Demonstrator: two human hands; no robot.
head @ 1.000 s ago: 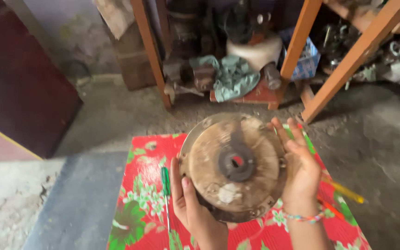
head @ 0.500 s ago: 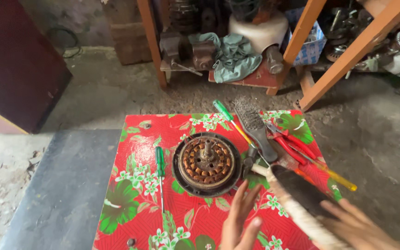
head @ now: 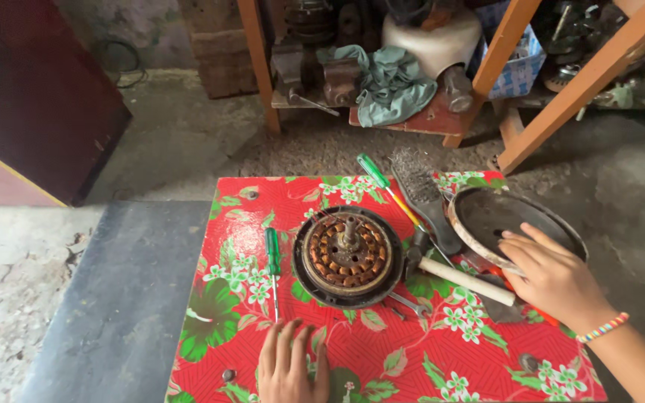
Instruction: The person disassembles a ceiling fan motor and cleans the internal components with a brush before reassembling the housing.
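Far left on the red floral table [head: 442,358], a green screwdriver [head: 272,257]; near the front edge, left hand [head: 293,366] flat, open, holding nothing. Centre, motor stator [head: 347,255] with copper windings, hammer [head: 460,277] just beside. Right, right hand [head: 558,280] gripping the metal cover [head: 487,216].

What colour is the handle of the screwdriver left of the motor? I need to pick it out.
Green, on the screwdriver, seen clearly in the head view.

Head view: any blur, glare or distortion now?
Head view: sharp, soft even daylight, no glare on the motor stator; wide-angle bend shows at the edges; left hand is cropped by the bottom edge, right hand casts only a faint shadow.
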